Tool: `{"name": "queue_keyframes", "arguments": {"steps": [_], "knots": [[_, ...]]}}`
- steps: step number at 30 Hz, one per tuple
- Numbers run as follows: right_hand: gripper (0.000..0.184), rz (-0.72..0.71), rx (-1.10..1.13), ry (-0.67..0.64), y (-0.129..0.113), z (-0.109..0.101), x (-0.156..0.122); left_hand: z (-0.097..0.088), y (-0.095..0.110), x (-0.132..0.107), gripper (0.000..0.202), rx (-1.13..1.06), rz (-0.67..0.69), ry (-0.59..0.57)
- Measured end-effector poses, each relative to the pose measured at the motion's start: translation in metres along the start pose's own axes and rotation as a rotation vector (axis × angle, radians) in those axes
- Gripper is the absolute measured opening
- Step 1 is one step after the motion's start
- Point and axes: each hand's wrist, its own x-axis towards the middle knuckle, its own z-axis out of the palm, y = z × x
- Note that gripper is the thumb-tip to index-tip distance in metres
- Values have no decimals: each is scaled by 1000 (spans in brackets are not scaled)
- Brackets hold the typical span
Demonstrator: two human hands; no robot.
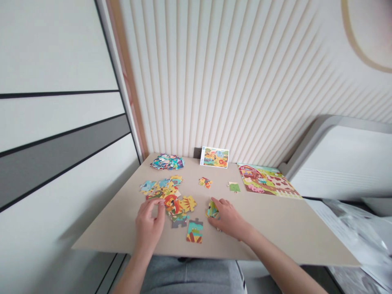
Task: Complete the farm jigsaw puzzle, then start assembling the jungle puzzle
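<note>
Head view: 2 puzzle heaps (168, 190); left grip (149, 222) apart, cannot tell for right grip (228, 218).

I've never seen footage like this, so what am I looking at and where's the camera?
There's no machine: one camera worn on a person's head looks forward and down at their bare hands. The left hand is at a pile of colourful jigsaw pieces; the right hand partly covers some more pieces. Whether either grips a piece is unclear. On the table are a second pile, a loose piece, a picture card near the wall, and a farm picture to the right.
</note>
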Motion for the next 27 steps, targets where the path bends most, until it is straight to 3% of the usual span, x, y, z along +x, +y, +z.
{"name": "queue_keyframes", "arguments": {"steps": [6,12,17,23,25,27], "knots": [[69,-93,47,48,2,3,-2,1,-2,0,17,17,-5,-8],[65,-106,79,176,29,8,6,0,-2,0,15,4,9,-28],[64,-120,17,182,65,-9,12,0,2,0,15,-3,4,-43],[65,-169,0,139,124,-28,-3,0,6,2,14,-10,26,-62],[65,-155,-7,145,145,-29,-10,-1,12,3,14,-26,70,-111],[65,-128,-13,181,167,-26,-18,-1,20,2,17,-33,144,-232]]}}
